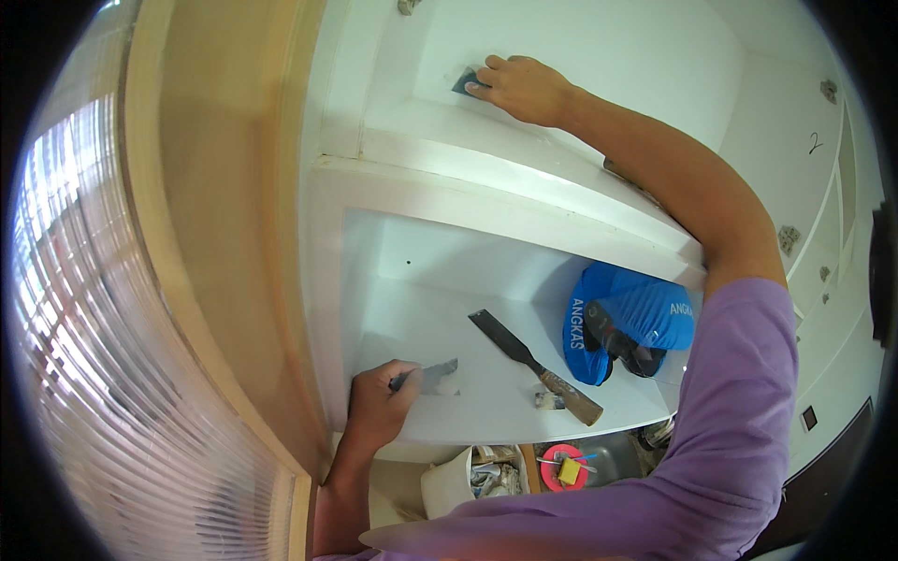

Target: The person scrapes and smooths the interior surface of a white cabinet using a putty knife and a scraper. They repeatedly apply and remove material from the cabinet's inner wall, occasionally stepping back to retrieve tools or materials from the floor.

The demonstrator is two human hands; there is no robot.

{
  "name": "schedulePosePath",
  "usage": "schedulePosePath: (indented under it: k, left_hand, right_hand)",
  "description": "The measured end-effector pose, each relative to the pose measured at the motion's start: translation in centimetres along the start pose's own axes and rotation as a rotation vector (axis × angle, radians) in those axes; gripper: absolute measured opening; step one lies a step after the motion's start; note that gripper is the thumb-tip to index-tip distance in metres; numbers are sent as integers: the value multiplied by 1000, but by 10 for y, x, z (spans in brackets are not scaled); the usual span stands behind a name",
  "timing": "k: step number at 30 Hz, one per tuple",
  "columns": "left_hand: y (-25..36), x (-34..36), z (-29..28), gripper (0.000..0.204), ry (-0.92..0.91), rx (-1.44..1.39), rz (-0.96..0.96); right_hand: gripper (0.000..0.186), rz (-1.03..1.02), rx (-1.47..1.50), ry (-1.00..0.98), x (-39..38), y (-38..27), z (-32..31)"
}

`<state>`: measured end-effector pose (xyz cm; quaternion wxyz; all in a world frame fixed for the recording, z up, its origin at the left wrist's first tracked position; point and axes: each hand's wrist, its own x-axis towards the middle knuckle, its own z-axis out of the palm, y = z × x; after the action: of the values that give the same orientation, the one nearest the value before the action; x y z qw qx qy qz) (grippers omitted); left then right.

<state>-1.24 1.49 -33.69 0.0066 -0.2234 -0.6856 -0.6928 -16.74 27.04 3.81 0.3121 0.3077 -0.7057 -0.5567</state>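
- So the small dark scraper (465,84) is up in the top compartment of the white cabinet (486,210), its flat edge right by the back panel, with a bit of pale smear around it. Can't tell if it's actually touching.
- Right hand (520,89) is clamped on that scraper, fingers bunched around it, arm stretched way over the cabinet's middle rail.
- Left hand (381,402) is down at the lower compartment's left side, fingers wrapped round the dark handle of a putty knife (436,377). Blade points right, with pale gunk on or just under it, hard to say which.
- Lying loose on the lower shelf (421,323), right of the putty knife: an old chisel-type tool (533,363), dark flat blade, worn handle toward the front. A small whitish lump (548,401) sits just beside the handle.
- Further right in there, a bulky blue bundle (645,290) with white lettering and something black and shiny in it.
- Down below the shelf: a white bucket (444,488) and a pink dish (550,467) with a yellow sponge (569,470), near a metal sink (617,461).
- Far left, a ribbed clear panel (122,374) in a wooden frame (210,187).
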Motion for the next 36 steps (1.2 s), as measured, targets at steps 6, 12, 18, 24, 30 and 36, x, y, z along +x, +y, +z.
schedulePosePath:
  k: [6,12,18,24,30,36]
  left_hand:
    - [5,0,0,20,-8,-34,-31]
    - [1,1,0,20,-8,2,-11]
    - [3,1,-2,20,-7,9,-14]
    - [0,2,-2,19,-4,26,22]
    - [11,3,-6,20,5,66,5]
    - [3,8,7,24,-46,30,47]
  right_hand:
    - [32,87,-13,109,2,9,-15]
    - [24,286,63,51,19,-8,-9]
    - [26,165,188,19,22,-19,-12]
    - [25,83,169,-49,17,-15,-17]
    - [20,106,16,-140,14,2,-31]
    - [18,378,-128,217,-4,72,-107]
